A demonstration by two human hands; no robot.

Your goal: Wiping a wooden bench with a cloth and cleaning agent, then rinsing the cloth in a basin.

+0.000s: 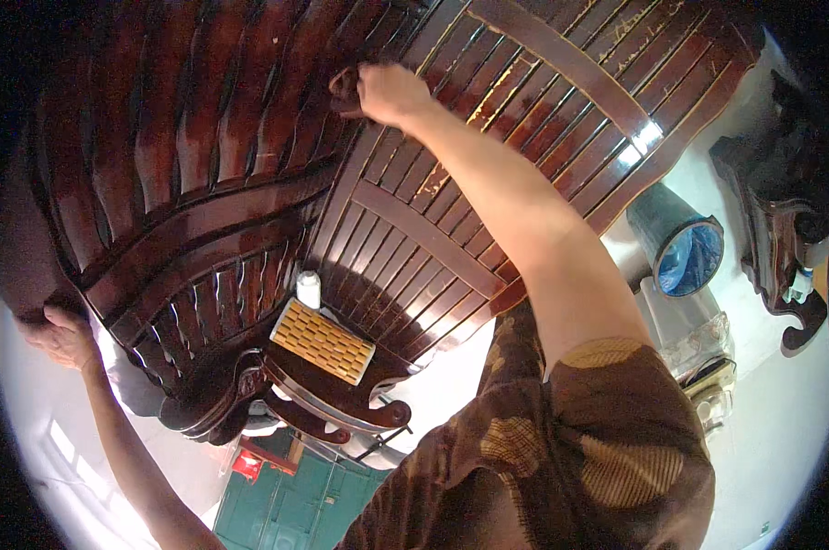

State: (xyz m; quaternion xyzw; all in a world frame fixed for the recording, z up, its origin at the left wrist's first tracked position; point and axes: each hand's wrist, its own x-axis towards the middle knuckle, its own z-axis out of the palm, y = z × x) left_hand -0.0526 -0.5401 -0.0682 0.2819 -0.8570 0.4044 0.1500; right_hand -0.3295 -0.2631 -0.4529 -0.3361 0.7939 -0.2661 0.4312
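Before me is a dark, glossy wooden bench with a slatted seat [421, 240] and a curved slatted backrest [201, 130]. Gold-coloured worn streaks mark several seat slats. My right hand [393, 96] is closed around a bunched dark brown cloth [345, 91] near where the seat meets the backrest; its fingers are slightly blurred. Out to the left, my left hand [64, 337] rests against the backrest's outer edge with its thumb apart from the fingers, holding no loose object.
A box with a yellow-brown woven pattern [323, 340] and a white bottle [308, 289] stand by the bench's near armrest [339, 402]. A blue-lined bin [689, 258] and dark carved furniture [772, 220] are at right. Green panels [297, 495] show at the bottom.
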